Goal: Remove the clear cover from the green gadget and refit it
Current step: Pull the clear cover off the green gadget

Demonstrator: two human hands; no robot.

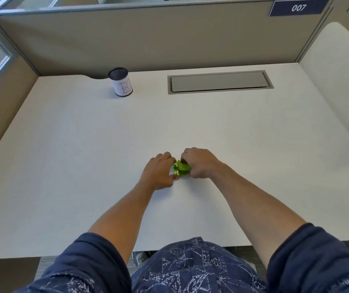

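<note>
A small green gadget (181, 168) lies on the white desk (85, 155), between my two hands. My left hand (158, 171) pinches its left end with thumb and fingers. My right hand (199, 163) wraps over its right end and hides part of it. The clear cover is too small and see-through to tell apart from the green body, so I cannot say whether it is on or off.
A black mesh pen cup (120, 84) with a white paper label stands at the back left. A grey cable hatch (219, 81) is set into the desk at the back right. Beige partition walls close off the back and both sides.
</note>
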